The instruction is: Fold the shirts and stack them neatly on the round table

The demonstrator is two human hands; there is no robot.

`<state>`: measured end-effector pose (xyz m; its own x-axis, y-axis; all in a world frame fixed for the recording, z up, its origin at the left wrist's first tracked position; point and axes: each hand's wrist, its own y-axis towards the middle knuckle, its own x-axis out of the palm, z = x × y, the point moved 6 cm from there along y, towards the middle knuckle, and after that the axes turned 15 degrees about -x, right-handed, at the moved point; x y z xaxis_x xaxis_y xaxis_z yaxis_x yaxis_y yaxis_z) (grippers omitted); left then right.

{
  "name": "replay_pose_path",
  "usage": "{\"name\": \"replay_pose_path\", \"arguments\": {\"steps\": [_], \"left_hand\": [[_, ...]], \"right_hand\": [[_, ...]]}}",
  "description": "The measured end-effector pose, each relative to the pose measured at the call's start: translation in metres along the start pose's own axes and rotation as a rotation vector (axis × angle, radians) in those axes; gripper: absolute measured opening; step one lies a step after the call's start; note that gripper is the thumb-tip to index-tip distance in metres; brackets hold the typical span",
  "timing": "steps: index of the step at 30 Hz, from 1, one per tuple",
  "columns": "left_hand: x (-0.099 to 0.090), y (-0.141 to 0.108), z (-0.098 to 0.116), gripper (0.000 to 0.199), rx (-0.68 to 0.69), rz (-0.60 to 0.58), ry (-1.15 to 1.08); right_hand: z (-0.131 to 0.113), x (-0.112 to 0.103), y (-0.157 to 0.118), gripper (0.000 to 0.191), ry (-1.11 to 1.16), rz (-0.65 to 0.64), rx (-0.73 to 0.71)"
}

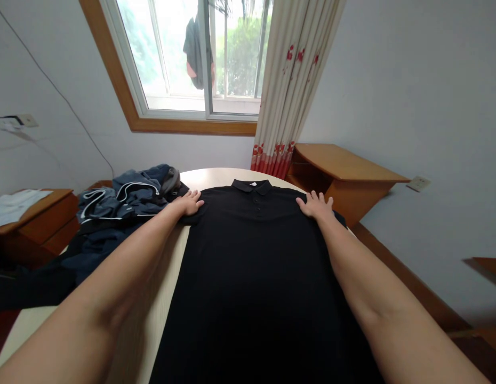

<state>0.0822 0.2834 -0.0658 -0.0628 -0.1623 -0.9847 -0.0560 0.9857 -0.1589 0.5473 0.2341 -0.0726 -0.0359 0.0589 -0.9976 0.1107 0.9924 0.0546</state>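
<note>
The black shirt (256,256) lies spread flat on the bench (168,282), its collar (242,185) away from us. Our left hand (189,203) and right hand (317,205) rest at its shoulders, fingers wide and grasping nothing. Pushing unevenly could skew or crease the cloth, and the left sleeve might catch on the pile of clothes (128,192) beside it

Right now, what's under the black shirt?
The black shirt lies on a pale table, visible beyond the collar and along the left edge. Anything else beneath is covered, not visible.
</note>
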Motion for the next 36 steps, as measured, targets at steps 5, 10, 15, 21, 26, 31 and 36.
{"name": "replay_pose_path", "arguments": {"steps": [5, 10, 15, 21, 26, 31, 36], "left_hand": [[-0.014, -0.031, 0.082, 0.061, 0.125, 0.187, -0.119], [0.010, -0.039, 0.120, 0.074, 0.131, 0.094, -0.191], [0.011, -0.007, 0.078, 0.078, 0.044, 0.086, -0.195], [0.004, 0.016, 0.042, 0.076, -0.029, 0.100, -0.173], [-0.007, -0.013, 0.072, 0.067, -0.063, 0.109, -0.083], [0.003, -0.093, 0.143, 0.065, 0.253, 0.238, -0.203], [0.025, -0.130, 0.134, 0.065, 0.276, 0.160, -0.204]], "right_hand": [[-0.119, -0.005, -0.004, 0.069, 0.074, 0.052, -0.293], [-0.174, 0.014, -0.008, 0.080, 0.207, -0.070, -0.382], [-0.118, 0.015, 0.006, 0.084, 0.177, -0.039, -0.313], [-0.068, 0.016, 0.022, 0.083, 0.122, -0.011, -0.251], [-0.095, 0.007, 0.011, 0.072, 0.092, -0.013, -0.241], [-0.160, 0.004, -0.025, 0.069, 0.201, -0.047, -0.355], [-0.175, 0.008, -0.071, 0.070, 0.224, -0.049, -0.305]]}}
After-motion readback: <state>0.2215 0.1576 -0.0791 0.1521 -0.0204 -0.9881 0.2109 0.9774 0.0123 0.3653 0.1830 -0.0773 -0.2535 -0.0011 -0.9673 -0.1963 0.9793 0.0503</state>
